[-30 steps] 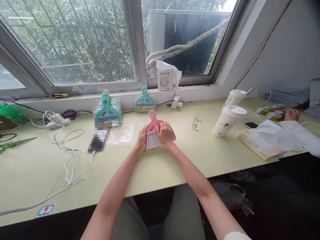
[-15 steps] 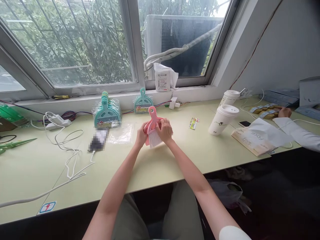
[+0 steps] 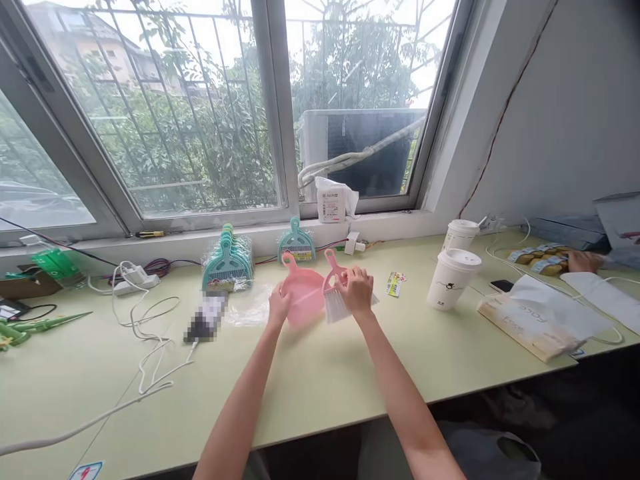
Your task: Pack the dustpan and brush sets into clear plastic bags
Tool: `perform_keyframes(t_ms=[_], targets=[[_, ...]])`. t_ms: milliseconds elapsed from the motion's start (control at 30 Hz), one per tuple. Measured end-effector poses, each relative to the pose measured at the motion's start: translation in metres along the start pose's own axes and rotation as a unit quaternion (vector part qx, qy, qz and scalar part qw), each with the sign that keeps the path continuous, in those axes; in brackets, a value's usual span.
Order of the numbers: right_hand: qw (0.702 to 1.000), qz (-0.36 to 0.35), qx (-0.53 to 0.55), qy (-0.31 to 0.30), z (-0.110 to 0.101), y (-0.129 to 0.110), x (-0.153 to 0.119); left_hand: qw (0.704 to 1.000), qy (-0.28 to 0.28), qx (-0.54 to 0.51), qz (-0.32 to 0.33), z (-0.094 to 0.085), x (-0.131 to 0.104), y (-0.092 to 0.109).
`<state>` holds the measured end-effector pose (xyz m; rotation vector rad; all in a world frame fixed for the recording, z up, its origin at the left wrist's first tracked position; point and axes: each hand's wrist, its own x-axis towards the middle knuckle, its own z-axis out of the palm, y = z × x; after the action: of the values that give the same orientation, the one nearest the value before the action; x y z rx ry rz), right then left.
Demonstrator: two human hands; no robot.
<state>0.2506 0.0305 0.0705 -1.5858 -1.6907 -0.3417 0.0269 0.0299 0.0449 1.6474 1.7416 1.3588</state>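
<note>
My left hand (image 3: pixel 279 307) is closed on the left edge of a pink dustpan (image 3: pixel 304 297), whose looped handle points up and away. In my right hand (image 3: pixel 357 291) is a small pink hand brush (image 3: pixel 334 272) with white bristles, gripped at its body. Brush and pan are apart, side by side above the table. Behind them stand a row of teal dustpan-and-brush sets (image 3: pixel 227 267) in clear wrap and one more teal set (image 3: pixel 296 243) by the sill. A clear plastic bag (image 3: pixel 247 310) lies left of my left hand. Right of the brush is a small printed card (image 3: pixel 395 284).
Two white paper cups (image 3: pixel 453 283) and a tissue pack (image 3: pixel 530 320) stand to the right. A blurred-out phone (image 3: pixel 205 319) and white cables (image 3: pixel 150 347) lie left. Another person's hand (image 3: pixel 585 261) rests by yellow packages (image 3: pixel 547 261) at far right.
The brush and dustpan, earlier held together, are now separated: the brush has moved right with my right hand, the pan stays in my left. The camera view has tilted upward.
</note>
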Motion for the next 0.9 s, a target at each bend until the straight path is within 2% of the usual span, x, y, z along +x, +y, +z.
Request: perform_keyframes(t_ms=[67,133,233,300,433,567,733,833,900], targets=[[0.997,0.027,-0.046,-0.05,0.009,0.016,0.0,0.997,-0.062,0.009,-0.051,0.003,-0.002,-0.011],[0.99,0.05,-0.081,-0.103,0.02,0.031,-0.003,0.994,-0.084,0.034,-0.058,0.008,-0.005,-0.02],[0.974,0.085,-0.121,-0.169,0.031,0.046,-0.008,0.998,-0.025,0.053,-0.021,0.017,-0.008,-0.031],[0.968,0.101,-0.13,-0.191,0.035,0.051,-0.008,0.999,0.007,0.044,-0.018,0.02,-0.007,-0.037],[0.955,0.134,-0.127,-0.232,0.036,0.059,-0.006,0.999,-0.01,0.05,-0.006,0.019,-0.005,-0.046],[0.952,0.133,-0.144,-0.236,0.034,0.06,-0.007,0.994,-0.022,0.108,-0.005,0.012,-0.005,-0.049],[0.946,0.148,-0.169,-0.233,0.032,0.06,-0.009,0.987,0.004,0.161,-0.009,0.002,-0.007,-0.047],[0.954,0.15,-0.144,-0.214,0.028,0.06,-0.007,0.981,0.012,0.195,-0.011,-0.002,-0.009,-0.042],[0.965,0.151,-0.091,-0.195,0.026,0.055,-0.003,0.976,-0.003,0.218,-0.004,-0.001,-0.013,-0.036]])
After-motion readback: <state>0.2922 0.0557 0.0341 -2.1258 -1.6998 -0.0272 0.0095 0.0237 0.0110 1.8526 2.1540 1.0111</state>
